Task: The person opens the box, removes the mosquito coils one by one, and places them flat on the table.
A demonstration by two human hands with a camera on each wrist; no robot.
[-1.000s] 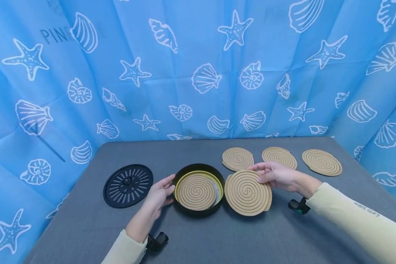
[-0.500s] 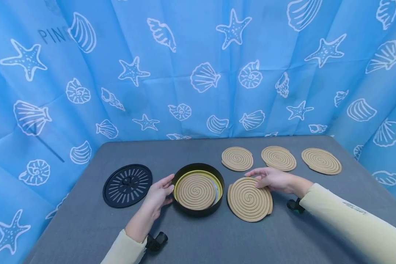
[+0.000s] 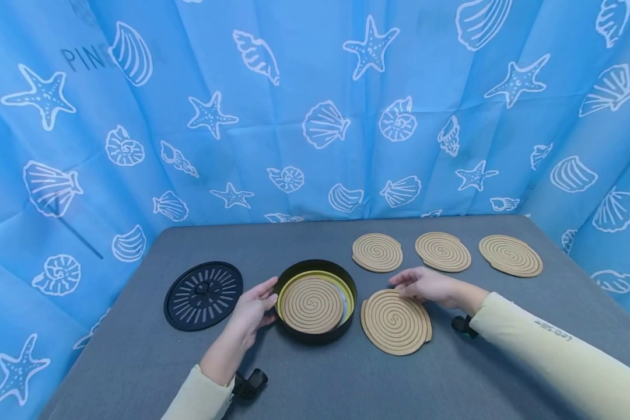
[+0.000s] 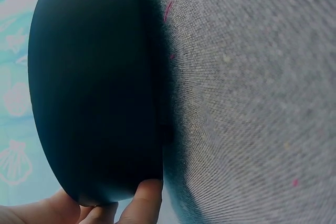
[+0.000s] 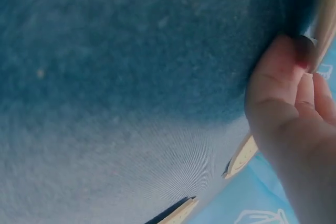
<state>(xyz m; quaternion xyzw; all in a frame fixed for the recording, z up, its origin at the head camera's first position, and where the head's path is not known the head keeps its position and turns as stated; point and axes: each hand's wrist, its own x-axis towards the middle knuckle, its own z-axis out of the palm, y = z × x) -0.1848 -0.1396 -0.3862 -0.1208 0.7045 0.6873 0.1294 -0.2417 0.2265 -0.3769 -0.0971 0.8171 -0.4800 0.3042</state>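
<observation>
A round black mosquito coil tin (image 3: 349, 326) with a yellow inside stands mid-table. Within it lies a tan mosquito coil (image 3: 312, 304), a bluish-white sliver showing at its right. My left hand (image 3: 248, 312) holds the tin's left side; the left wrist view shows its fingertips against the dark wall (image 4: 94, 77). Right of the tin, another mosquito coil (image 3: 395, 324) lies flat or nearly flat on the table. My right hand (image 3: 430, 286) pinches its far right edge between thumb and fingers, the coil's edge (image 5: 326, 19) showing beside the thumb in the right wrist view.
A black slotted lid (image 3: 203, 296) lies left of the tin. Along the back right lie three more coils: the near-middle coil (image 3: 377, 252), the centre coil (image 3: 443, 252) and the far-right coil (image 3: 511, 255). A blue shell-print curtain (image 3: 325, 169) hangs behind the grey table (image 3: 315, 385).
My right hand has lowered the mosquito coil toward me and down to the table, slightly away from the tin. The left hand and the tin have stayed in place.
</observation>
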